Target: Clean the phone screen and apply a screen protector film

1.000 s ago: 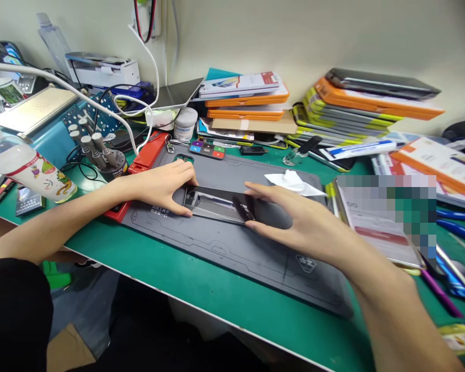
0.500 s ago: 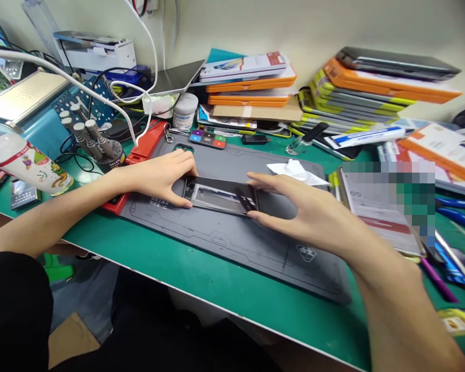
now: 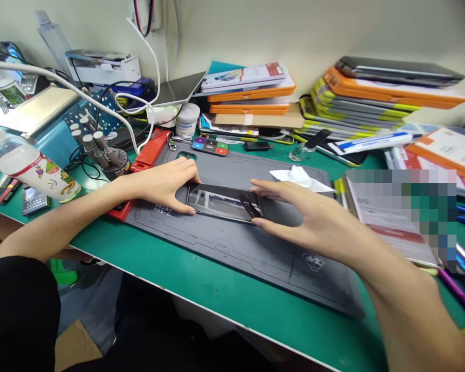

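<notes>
A dark smartphone (image 3: 220, 202) with a glossy, reflective face lies between my hands, low over the grey work mat (image 3: 232, 253). Its left end is held by my left hand (image 3: 168, 186), with the thumb on the near edge and the fingers at the far edge. My right hand (image 3: 298, 212) grips the opposite end the same way, thumb near and fingers far. Whether the phone rests fully on the mat, I cannot tell. A crumpled white tissue (image 3: 303, 178) sits just behind my right hand. At the mat's left end is a red tool fixture (image 3: 153, 150).
Screwdrivers (image 3: 96, 147) stand in a holder by a tilted bottle (image 3: 34, 168) on the left. Behind the mat are a white jar (image 3: 187, 121) and stacked orange boxes (image 3: 251, 95). More boxes (image 3: 360, 106) rise at the back right. A white cable (image 3: 112, 111) loops over the left side.
The view has shifted slightly, so everything appears a little lower and mostly further right. Both hands keep the same hold on the smartphone.
</notes>
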Available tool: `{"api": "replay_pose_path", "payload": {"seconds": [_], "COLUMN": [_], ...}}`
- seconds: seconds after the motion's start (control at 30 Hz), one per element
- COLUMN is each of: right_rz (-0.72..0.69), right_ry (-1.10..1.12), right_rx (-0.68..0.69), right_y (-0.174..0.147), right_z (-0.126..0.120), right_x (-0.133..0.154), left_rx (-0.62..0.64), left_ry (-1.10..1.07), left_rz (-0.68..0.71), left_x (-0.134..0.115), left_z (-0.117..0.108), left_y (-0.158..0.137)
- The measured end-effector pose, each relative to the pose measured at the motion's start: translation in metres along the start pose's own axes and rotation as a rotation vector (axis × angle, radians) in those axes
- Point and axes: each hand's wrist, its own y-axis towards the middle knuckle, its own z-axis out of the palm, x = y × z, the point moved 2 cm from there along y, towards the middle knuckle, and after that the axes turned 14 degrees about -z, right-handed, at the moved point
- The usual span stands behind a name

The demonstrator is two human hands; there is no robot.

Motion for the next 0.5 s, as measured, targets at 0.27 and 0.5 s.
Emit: {"api": "replay_pose_path", "payload": {"seconds": [0.27, 0.5], "right_rz": [0.007, -0.006], "right_ry": [-0.007, -0.032], "right_rx": [0.015, 0.010], "right_y": [-0.0016, -0.0009], "right_z": [0.0035, 0.0030], "right_x": [-0.0057, -0.0028], "left_rx": [-0.008, 0.004], "left_ry": [0.011, -0.009], "left_rz": [-0.001, 0.012], "left_x": [-0.0016, 0.0011], "left_z": [-0.0007, -0.0009], "left_y": [-0.0011, -0.0007]}}
